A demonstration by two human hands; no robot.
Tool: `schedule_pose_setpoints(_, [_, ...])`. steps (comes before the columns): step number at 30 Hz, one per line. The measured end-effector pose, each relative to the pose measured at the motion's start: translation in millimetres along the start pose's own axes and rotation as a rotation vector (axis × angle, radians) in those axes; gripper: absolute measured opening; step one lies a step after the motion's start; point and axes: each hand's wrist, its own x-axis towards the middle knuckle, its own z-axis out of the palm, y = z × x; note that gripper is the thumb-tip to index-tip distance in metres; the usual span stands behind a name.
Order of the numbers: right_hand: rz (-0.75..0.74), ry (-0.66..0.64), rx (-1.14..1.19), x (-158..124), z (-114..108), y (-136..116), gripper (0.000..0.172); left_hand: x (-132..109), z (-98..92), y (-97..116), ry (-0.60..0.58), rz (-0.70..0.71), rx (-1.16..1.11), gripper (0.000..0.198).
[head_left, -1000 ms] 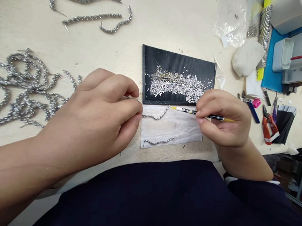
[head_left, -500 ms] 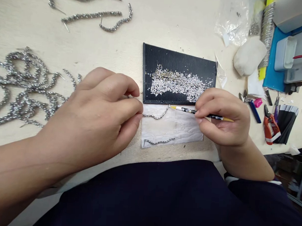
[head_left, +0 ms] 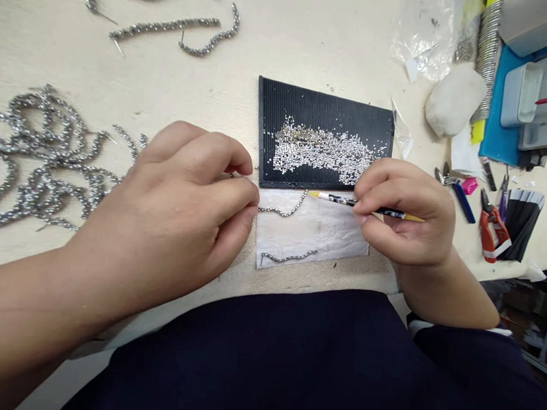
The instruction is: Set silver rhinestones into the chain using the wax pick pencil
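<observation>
My left hand is closed in a pinch on the left end of a thin silver beaded chain. The chain's free part curves over a white cloth. Between thumb and fingers, my right hand grips a slim patterned pencil-like stick, its yellow tip beside the chain's right end. Just beyond lies a black ribbed tray with a spread of tiny shiny rhinestones. A second short chain rests along the cloth's near edge.
A heap of silver chains lies at the left, with several more strands at the far left. To the right are a white lump, orange-handled pliers, blue-handled cutters and a blue tray.
Both hands, the chain and the stick hold nearly the same positions. Objects at the right appear shifted very slightly rightward in the view.
</observation>
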Motion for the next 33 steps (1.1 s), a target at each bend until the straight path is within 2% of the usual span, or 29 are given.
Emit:
schedule_pose_setpoints(10, [0.018, -0.014, -0.021, 0.5, -0.4, -0.3, 0.027, -1.5, -1.8, -1.5, 0.007, -0.017, -0.053, 0.019])
schedule_pose_setpoints(17, [-0.024, 0.008, 0.007, 1.0, -0.5, 1.8, 0.029, -0.1, -1.9, -0.8, -0.003, 0.007, -0.002, 0.029])
schedule_pose_setpoints(26, [0.002, 0.032, 0.011, 1.2, 2.8, 0.1, 0.023, 0.5, 1.6, -0.8, 0.039, 0.033, -0.007, 0.034])
schedule_pose_setpoints(30, [0.028, 0.029, 0.028, 1.9, 3.5, -0.1, 0.022, -0.9, 0.1, -1.7, 0.015, 0.014, -0.014, 0.027])
schedule_pose_setpoints(33, [0.033, 0.042, 0.035, 1.2, 4.5, 0.0, 0.021, -2.4, -0.9, -1.7, 0.049, -0.027, -0.017, 0.021])
